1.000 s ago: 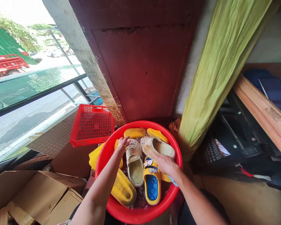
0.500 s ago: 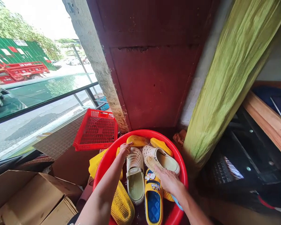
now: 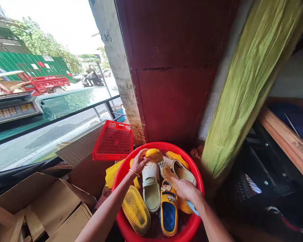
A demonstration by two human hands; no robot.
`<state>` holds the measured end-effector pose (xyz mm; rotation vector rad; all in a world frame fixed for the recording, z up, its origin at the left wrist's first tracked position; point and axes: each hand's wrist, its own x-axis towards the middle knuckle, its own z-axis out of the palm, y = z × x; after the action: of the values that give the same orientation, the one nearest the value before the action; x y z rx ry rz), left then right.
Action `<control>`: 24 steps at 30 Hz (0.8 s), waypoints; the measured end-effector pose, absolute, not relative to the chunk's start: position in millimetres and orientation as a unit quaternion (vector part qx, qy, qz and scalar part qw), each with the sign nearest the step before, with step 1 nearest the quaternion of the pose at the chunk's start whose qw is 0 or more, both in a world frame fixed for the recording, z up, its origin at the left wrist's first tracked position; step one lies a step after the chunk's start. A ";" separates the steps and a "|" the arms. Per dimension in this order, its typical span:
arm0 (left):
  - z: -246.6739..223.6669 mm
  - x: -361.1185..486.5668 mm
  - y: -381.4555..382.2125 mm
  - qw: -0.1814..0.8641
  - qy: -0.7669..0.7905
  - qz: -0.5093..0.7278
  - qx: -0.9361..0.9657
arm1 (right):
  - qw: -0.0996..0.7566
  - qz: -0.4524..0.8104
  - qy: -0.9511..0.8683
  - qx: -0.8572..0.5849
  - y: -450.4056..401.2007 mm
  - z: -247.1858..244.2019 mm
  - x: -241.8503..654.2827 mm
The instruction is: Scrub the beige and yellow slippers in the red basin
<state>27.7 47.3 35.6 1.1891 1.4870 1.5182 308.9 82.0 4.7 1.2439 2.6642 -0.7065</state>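
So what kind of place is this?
Probably a street-side room or shopfront used for washing: a red tub full of slippers and clogs, a brush in the right hand, and a road with a red cargo vehicle outside.

Seemingly little room between clogs (image 3: pixel 152 181)

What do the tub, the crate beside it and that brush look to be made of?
The tub: probably plastic, with a smooth, glossy red rounded rim. The crate: likely moulded plastic, red with an open grid and a slight sheen. The brush: tan bristles, stiff-looking; whether natural or synthetic, I can't tell.
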 end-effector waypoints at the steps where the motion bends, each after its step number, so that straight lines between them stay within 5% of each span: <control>1: 40.6 27.1 33.3 0.357 0.561 0.593 0.455 | 0.060 -0.242 0.880 0.405 82.0 10.9 309.2; 11: 7.7 4.8 -22.6 0.397 0.471 0.749 0.244 | -0.034 -0.329 0.849 0.412 74.7 27.3 322.6; 18: 30.4 2.1 -44.2 0.476 0.479 0.626 0.391 | -0.175 -0.496 0.737 0.424 55.4 31.1 304.5; 24: 14.9 0.2 -71.4 0.493 0.564 0.501 0.433 | -0.051 -0.427 0.824 0.369 31.3 22.3 288.7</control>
<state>0.2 -71.4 14.9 1.0513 1.3674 1.2166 288.7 31.3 22.3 1.1991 2.6757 -1.3855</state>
